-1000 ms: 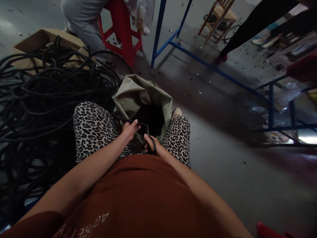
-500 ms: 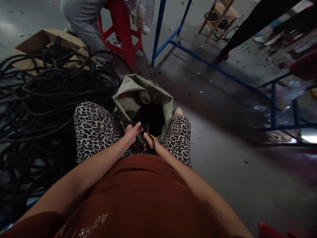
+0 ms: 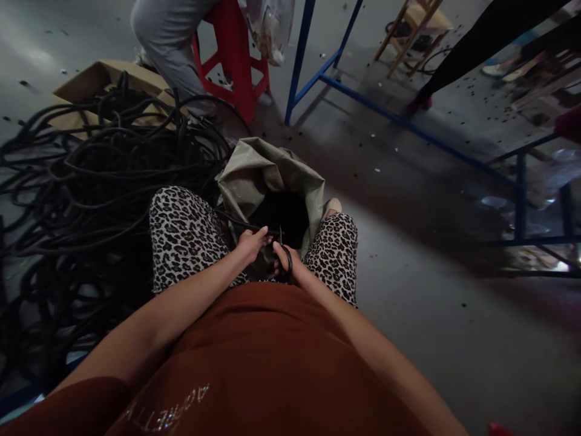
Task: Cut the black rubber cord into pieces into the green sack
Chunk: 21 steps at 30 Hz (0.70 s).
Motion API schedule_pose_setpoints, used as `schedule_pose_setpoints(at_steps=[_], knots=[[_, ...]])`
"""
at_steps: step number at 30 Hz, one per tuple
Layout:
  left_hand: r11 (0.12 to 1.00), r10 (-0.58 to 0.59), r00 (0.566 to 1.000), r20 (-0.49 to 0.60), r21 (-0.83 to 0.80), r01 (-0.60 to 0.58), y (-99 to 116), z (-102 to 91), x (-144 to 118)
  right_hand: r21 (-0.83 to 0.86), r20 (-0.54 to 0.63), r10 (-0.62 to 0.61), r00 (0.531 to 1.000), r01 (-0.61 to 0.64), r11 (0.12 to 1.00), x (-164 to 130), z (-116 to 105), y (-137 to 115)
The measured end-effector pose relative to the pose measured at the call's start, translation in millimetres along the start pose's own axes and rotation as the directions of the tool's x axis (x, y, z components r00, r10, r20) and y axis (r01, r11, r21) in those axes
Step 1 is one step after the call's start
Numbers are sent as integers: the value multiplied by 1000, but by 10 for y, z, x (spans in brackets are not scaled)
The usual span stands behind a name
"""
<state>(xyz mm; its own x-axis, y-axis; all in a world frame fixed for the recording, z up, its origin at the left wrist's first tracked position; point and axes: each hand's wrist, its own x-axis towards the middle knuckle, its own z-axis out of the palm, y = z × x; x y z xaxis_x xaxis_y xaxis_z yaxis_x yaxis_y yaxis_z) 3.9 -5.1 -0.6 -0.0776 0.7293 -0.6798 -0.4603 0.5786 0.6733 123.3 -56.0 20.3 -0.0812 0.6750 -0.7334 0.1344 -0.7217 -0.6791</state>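
My left hand (image 3: 254, 242) is closed around a black rubber cord (image 3: 236, 221) that runs in from the left over my knee. Close beside it, my right hand (image 3: 287, 257) grips black-handled scissors (image 3: 289, 260), their thin blades pointing away from me beside the cord's end. Whether the blades touch the cord I cannot tell. Both hands are over the near edge of an open grey-green sack (image 3: 247, 175) between my knees. The inside of the sack is dark, and its contents cannot be made out.
A large tangle of black cord (image 3: 104, 163) lies to my left, in front of a cardboard box (image 3: 86, 82). Beyond the sack stand a red stool (image 3: 227, 54), with a person's grey-trousered leg beside it, and a blue metal frame (image 3: 363, 97). Small dark bits are scattered over the floor.
The whole view has shifted slightly to the right as my head turned. My hands keep nearly the same pose at the sack, with cord and scissors still held.
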Motion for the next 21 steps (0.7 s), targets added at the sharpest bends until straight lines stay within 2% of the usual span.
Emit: schedule_pose_setpoints(at_steps=[3,6,12,16,21], knots=[[998,-32,999,15,-54,33,61,-21,10,30,-7,-27,1000,27,999,19,-11,24],[993,-83,996,-22,-82,80,122,-47,28,47,-4,-10,1000,10,999,50,-7,49],[997,4,999,-48,-80,-7,116,-67,34,33,-51,2,999,-1,999,70,9,45],[998,22,1000,-17,-54,-23,94,-57,20,35,-86,7,996,-4,999,46,9,32],[999,27,999,-32,-43,-28,84,-56,43,-2,-109,-8,994,8,1000,30,6,29]])
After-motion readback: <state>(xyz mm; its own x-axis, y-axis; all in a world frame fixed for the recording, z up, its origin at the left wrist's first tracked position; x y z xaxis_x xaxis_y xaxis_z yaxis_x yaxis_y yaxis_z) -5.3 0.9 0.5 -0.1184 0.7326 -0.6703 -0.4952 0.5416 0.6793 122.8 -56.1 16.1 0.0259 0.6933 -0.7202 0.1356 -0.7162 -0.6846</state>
